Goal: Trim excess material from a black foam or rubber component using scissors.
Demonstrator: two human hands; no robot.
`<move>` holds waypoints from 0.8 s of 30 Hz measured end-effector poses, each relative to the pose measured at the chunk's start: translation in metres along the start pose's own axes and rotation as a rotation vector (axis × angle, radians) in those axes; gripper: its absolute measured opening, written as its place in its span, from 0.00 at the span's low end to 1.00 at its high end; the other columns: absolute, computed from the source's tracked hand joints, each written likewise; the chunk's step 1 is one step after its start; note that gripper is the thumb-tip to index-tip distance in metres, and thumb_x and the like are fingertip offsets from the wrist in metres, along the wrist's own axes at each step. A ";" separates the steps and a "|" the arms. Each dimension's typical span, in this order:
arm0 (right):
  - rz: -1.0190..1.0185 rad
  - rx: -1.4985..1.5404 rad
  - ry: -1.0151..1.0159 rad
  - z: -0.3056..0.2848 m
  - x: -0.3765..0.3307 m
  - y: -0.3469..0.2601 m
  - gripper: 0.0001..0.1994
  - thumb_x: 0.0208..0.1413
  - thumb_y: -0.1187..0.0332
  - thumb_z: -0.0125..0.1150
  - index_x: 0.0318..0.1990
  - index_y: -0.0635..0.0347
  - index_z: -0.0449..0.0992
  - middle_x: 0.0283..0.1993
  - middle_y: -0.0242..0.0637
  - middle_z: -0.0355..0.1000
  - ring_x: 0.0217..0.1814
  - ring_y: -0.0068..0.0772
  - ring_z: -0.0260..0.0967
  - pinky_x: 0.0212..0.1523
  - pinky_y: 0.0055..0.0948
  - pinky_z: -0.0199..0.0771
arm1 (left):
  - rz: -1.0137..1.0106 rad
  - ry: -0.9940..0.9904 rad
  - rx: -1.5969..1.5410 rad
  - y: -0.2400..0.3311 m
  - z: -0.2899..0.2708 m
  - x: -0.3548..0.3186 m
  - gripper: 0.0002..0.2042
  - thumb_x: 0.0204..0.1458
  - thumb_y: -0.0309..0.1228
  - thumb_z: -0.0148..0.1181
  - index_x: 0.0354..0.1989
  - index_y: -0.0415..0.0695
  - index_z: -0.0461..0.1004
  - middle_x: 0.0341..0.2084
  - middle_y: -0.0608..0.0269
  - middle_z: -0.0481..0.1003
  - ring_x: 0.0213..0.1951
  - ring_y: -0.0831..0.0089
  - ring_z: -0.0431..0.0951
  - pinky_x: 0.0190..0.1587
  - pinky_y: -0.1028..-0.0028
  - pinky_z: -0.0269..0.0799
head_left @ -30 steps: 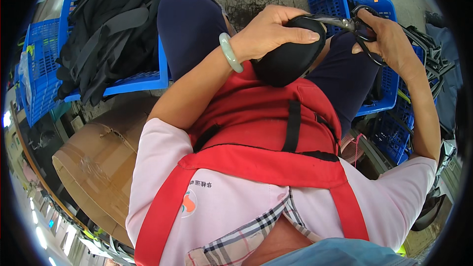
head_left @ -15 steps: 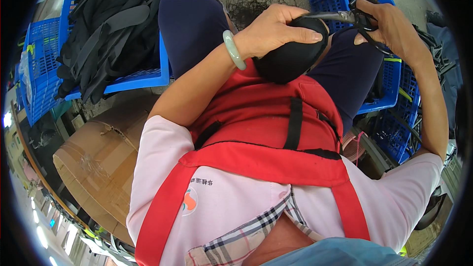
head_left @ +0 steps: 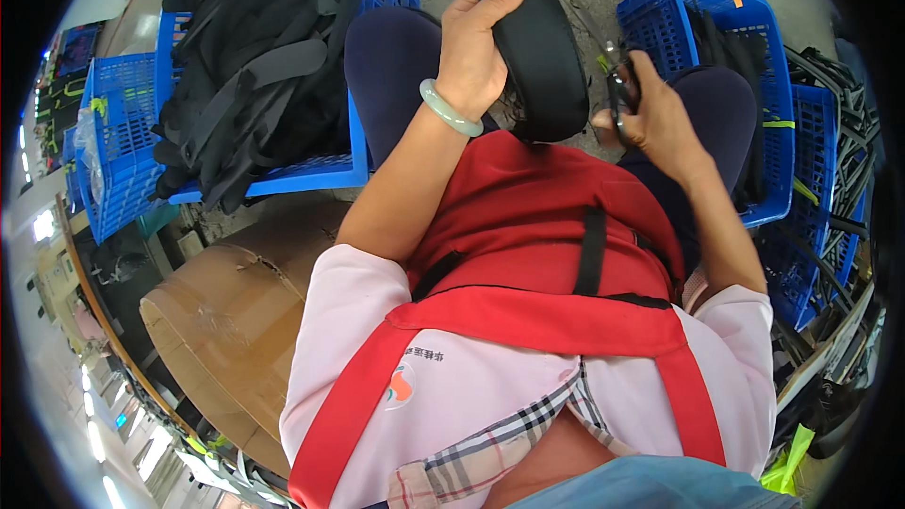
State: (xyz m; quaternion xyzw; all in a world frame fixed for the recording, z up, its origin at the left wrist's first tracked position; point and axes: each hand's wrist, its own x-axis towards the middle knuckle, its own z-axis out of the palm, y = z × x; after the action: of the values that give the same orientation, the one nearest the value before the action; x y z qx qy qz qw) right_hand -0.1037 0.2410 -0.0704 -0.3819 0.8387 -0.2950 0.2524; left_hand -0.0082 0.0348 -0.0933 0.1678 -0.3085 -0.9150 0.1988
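My left hand (head_left: pixel 474 57) is closed round the left edge of a black, smooth, rounded padded piece (head_left: pixel 547 66), thumb lying across its upper face. The piece stands tilted above the red apron (head_left: pixel 528 217) over my lap. To its right, my right hand (head_left: pixel 660 127) grips a pair of scissors (head_left: pixel 618 85) by the black handles. The metal blades point up and to the left, beside the pad's right edge; they look blurred, and whether they are parted I cannot tell.
A blue crate (head_left: pixel 283 187) heaped with black straps (head_left: pixel 255 75) stands at the left. Brown cardboard (head_left: pixel 226 320) lies below it. Another blue crate (head_left: pixel 655 28) with black pieces stands beyond my right knee, near more crates and black strips. Dark scraps lie on the floor.
The black padded piece has been raised and turned more upright by my left hand. My right hand has moved left and down with the scissors, whose blades have swung upward, off the piece.
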 end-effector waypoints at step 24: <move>-0.208 0.246 0.317 -0.016 0.049 -0.026 0.14 0.48 0.69 0.69 0.40 0.64 0.73 0.29 0.26 0.70 0.33 0.17 0.64 0.37 0.20 0.66 | 0.108 -0.247 0.273 -0.034 0.025 0.009 0.25 0.57 0.32 0.58 0.62 0.45 0.59 0.46 0.61 0.68 0.47 0.77 0.66 0.51 0.76 0.64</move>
State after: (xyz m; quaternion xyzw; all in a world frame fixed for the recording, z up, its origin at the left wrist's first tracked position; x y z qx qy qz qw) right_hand -0.1296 0.1936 -0.0508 -0.3817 0.7817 -0.4756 0.1302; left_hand -0.0353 0.0677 -0.0978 0.0630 -0.4604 -0.8662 0.1837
